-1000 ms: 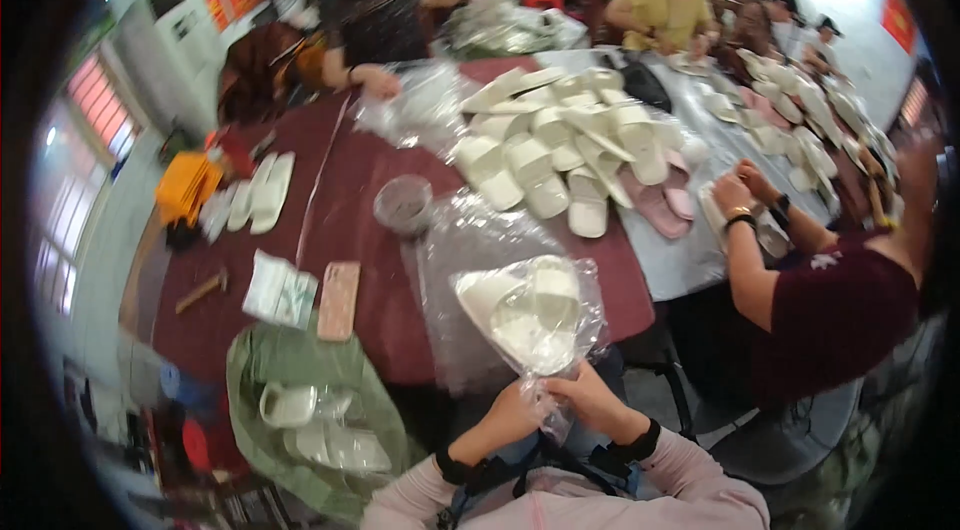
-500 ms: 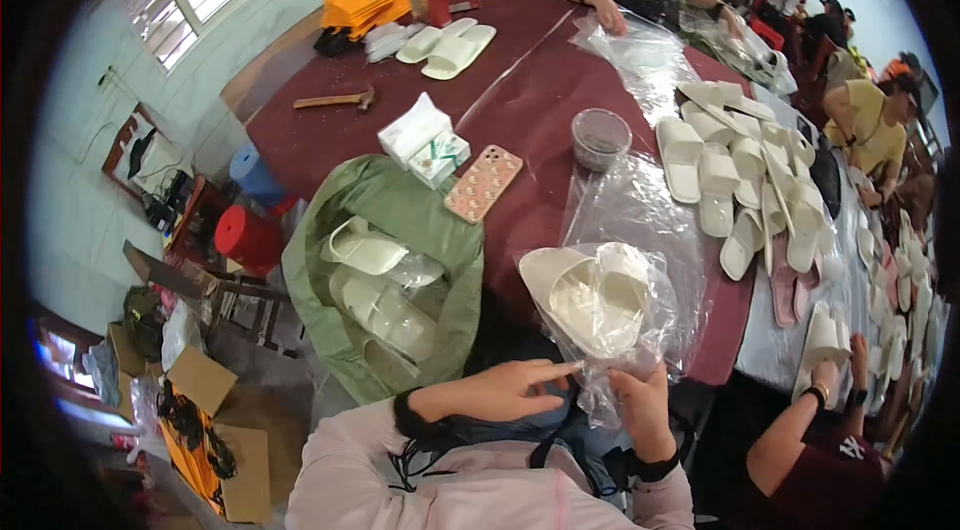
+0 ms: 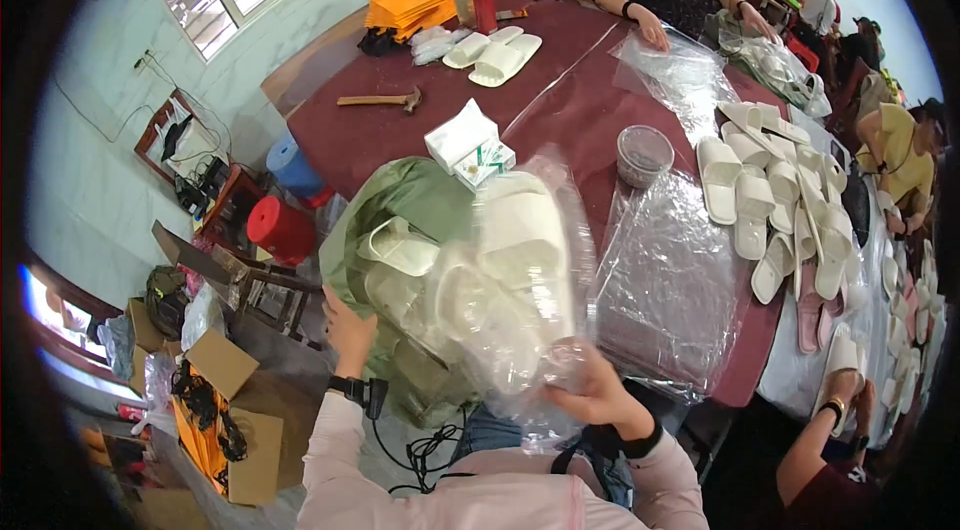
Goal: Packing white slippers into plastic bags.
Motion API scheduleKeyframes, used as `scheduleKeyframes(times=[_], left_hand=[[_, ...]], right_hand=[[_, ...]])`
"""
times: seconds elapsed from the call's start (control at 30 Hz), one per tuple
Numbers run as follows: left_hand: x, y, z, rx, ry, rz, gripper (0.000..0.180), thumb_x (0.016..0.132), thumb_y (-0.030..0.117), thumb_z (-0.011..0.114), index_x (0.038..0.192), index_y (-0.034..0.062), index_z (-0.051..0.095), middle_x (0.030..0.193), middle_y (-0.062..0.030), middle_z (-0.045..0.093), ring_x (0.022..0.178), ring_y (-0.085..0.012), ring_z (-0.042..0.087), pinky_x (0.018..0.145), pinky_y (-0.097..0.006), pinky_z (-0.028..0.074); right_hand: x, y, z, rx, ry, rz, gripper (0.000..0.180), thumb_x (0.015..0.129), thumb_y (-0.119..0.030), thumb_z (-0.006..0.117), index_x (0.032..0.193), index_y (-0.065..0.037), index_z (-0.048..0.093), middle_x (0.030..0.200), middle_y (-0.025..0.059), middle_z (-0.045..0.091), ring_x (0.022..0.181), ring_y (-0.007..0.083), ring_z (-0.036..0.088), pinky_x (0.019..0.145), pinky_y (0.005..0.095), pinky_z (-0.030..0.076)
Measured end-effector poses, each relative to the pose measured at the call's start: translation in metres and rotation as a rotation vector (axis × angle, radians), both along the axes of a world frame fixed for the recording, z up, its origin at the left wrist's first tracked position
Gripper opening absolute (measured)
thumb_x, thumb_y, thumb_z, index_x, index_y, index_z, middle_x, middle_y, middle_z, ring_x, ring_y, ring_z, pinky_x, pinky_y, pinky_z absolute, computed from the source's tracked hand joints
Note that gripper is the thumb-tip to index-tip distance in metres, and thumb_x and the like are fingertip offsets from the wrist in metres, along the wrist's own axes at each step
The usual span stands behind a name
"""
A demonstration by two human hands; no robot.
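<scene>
— Over the near table edge, item one? 
— Clear bag of white slippers [image 3: 520, 260], long axis running away from me, just above my right hand [image 3: 600, 395], which pinched its lower end (the nearer hand).
— And the left hand [image 3: 345, 325]?
— Fingers curled on the rim of the green sack [image 3: 420, 205], holding it wide beside the bag.

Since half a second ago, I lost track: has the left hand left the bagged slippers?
Yes. The left hand has moved left off the bagged slippers to the green sack beside the table.
</scene>
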State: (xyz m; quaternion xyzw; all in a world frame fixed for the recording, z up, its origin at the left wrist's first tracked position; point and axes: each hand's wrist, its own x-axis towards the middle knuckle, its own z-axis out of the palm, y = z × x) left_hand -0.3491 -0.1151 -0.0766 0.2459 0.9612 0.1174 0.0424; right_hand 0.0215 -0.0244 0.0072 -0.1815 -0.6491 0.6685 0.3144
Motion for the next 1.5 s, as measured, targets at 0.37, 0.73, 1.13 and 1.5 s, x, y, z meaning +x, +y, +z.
scheduleKeyframes(times=[0.37,0.73,1.13,1.5], left_hand=[[-0.04,-0.027,-0.058,0.37,-0.49,0.213,0.083,0.075,0.023,0.07,0.139,-0.0015,0.023,0.137,-0.0248,0.035,0.118,-0.0347,0.044,0.097,-0.036,0.037],[-0.037,-0.022,-0.022,0.329,-0.019,0.076,0.048,0.097,0.035,0.035,0.106,-0.0084,0.053,0.099,-0.0292,0.06,0.092,-0.0486,0.053,0.077,-0.052,0.04],[-0.086,-0.019,-0.079,0.505,-0.126,0.035,0.056,0.097,0.033,0.038,0.13,-0.0118,0.034,0.127,-0.0333,0.042,0.116,-0.0429,0.043,0.097,-0.042,0.035],[0.018,0.034,0.0,0.096,0.625,-0.293,0.063,0.087,0.034,0.057,0.128,-0.0076,0.032,0.116,-0.031,0.05,0.101,-0.0424,0.052,0.083,-0.05,0.044]], right_hand=[[-0.121,0.008,-0.063,0.011,-0.083,0.189,0.054,0.078,0.0,0.059,0.128,-0.002,0.038,0.101,0.0113,0.06,0.092,0.0194,0.058,0.084,0.0299,0.044],[-0.186,0.02,-0.126,0.387,-0.308,0.186,0.074,0.079,-0.015,0.066,0.139,-0.004,0.026,0.137,0.0245,0.038,0.125,0.03,0.041,0.103,0.0397,0.032],[-0.188,-0.016,-0.174,1.038,-0.56,0.381,0.051,0.073,-0.023,0.064,0.123,-0.02,0.055,0.14,0.0155,0.036,0.127,0.0323,0.038,0.103,0.0551,0.028],[-0.077,0.042,-0.072,0.929,-0.551,-0.142,0.038,0.073,-0.026,0.064,0.107,-0.01,0.056,0.096,0.0091,0.059,0.094,0.0289,0.057,0.087,0.0456,0.041]])
